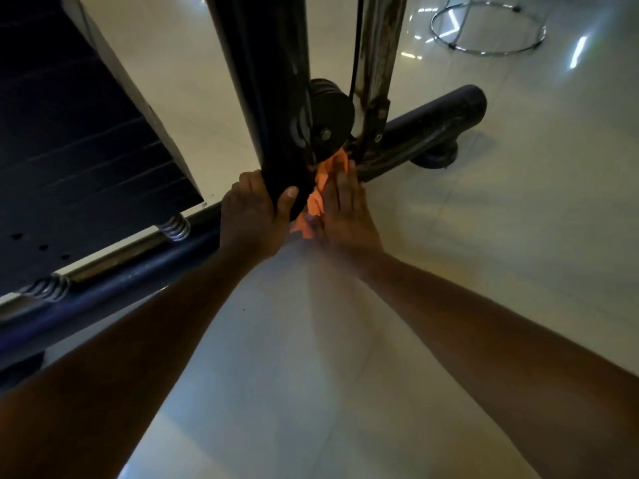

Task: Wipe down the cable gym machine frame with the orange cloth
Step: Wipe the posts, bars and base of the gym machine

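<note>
The left hand (254,216) grips the black upright post (262,81) of the cable machine near its foot, thumb wrapped round the front. The right hand (342,209) lies with fingers (340,178) nearly straight, pressing the orange cloth (316,198) into the joint where the post meets the base tube (432,122), just under the pulley (328,108) and its cable (356,46). The likely trouble is the cloth bunching and snagging on the pulley bolt or bracket in that tight corner, or fingertips catching between pulley and frame. The glossy tiled floor (484,236) may also let the person slip while leaning in.
</note>
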A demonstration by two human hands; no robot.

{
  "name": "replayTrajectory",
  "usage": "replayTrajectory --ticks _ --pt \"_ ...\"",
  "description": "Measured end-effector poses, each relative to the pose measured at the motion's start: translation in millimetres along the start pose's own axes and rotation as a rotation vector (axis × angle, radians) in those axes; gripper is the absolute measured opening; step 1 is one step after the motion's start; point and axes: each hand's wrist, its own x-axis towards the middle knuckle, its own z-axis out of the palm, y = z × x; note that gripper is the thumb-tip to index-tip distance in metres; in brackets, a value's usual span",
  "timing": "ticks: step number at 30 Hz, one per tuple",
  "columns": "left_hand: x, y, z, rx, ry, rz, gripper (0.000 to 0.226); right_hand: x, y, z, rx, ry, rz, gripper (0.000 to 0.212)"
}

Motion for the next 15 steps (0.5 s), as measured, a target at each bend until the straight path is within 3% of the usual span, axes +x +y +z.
replayTrajectory --ticks 5,9,15 --pt "10 -12 -5 0.037 -0.052 0.072 0.062 2 23 -1 -0.015 -0.028 -0.044 0.076" --pt "10 -17 -1 0.062 -0.033 0.098 0.062 7 -2 6 0.171 0.026 0.107 0.073" --pt "6 -14 4 0.090 0.001 0.086 0.061 24 52 -7 -0.236 0.096 -0.169 0.065"
